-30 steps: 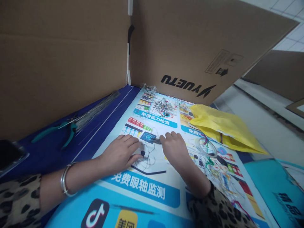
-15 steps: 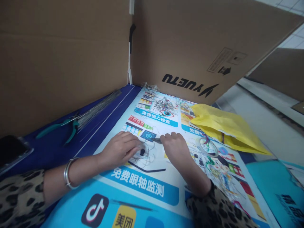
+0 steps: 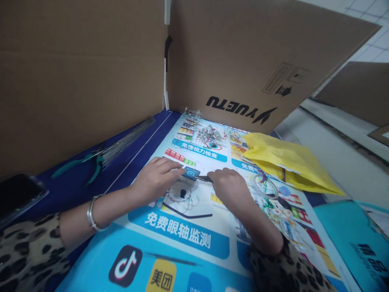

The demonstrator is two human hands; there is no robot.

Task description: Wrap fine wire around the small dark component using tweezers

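My right hand (image 3: 229, 184) is closed around a slim, dark, pointed metal tool (image 3: 204, 178), which looks like tweezers. The tool's tip points left, toward my left hand (image 3: 159, 178). Fingers and thumb of that hand come together just short of the tip; whatever is pinched there is too fine to make out. Below, a loose tangle of thin wire (image 3: 192, 199) lies on the printed poster (image 3: 194, 269). A silver bangle (image 3: 92, 215) circles my left wrist.
Green-handled pliers (image 3: 99, 164) and a bundle of thin wires (image 3: 126, 142) lie at left, near a phone (image 3: 20, 196). Wire tangles (image 3: 212, 136) sit farther back. At right are a tape roll (image 3: 266, 188) and a yellow pouch (image 3: 291, 162). Cardboard walls (image 3: 237, 52) enclose the back.
My left hand has moved up and slightly right, away from the wire tangle. My right hand, still holding the tool, has shifted slightly right. The view has shifted slightly.
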